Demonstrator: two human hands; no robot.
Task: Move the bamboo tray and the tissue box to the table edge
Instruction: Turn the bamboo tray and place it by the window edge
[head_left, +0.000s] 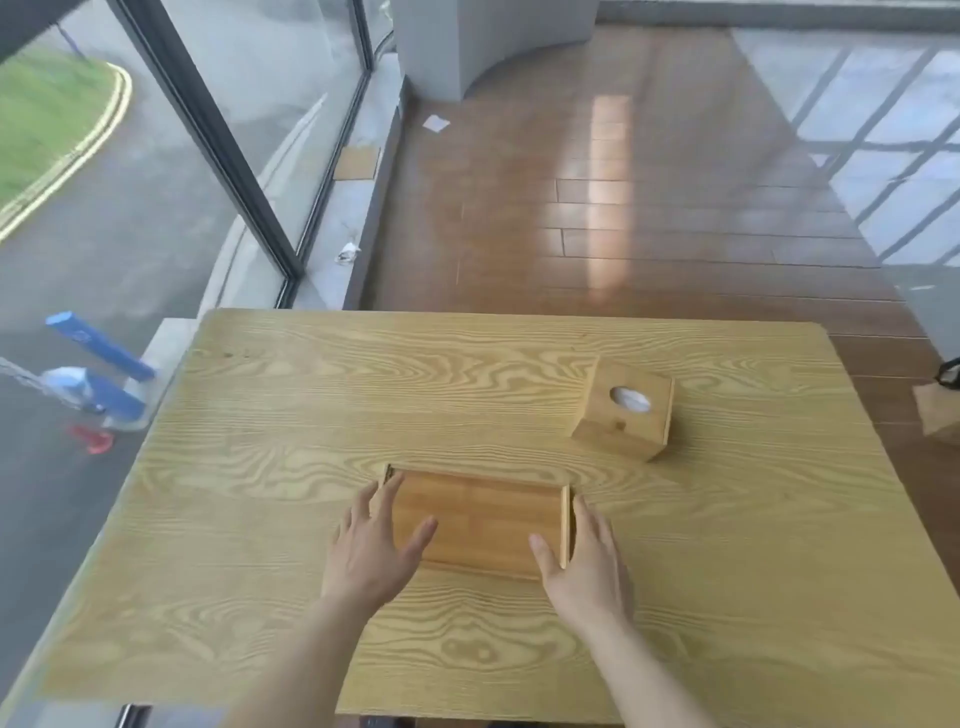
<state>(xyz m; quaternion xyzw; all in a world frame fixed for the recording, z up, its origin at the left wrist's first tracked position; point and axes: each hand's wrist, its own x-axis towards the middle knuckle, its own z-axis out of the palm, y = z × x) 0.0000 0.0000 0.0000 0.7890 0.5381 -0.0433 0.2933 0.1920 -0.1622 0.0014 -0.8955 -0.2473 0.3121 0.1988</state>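
Observation:
A flat rectangular bamboo tray (480, 519) lies near the middle of the wooden table (311, 415), slightly toward me. My left hand (371, 551) rests at the tray's left end with fingers spread, thumb over the tray's surface. At the tray's right end my right hand (582, 558) lies along the rim, fingers apart, thumb on the inside. Neither hand has closed around the tray. A cube-shaped bamboo tissue box (623, 410) with a round opening showing white tissue stands beyond the tray, to the right.
The table's far edge (519, 315) faces a brown wooden floor. A glass wall with a dark frame (218, 156) runs along the left. A brown paper bag (940, 415) stands off the table's right side.

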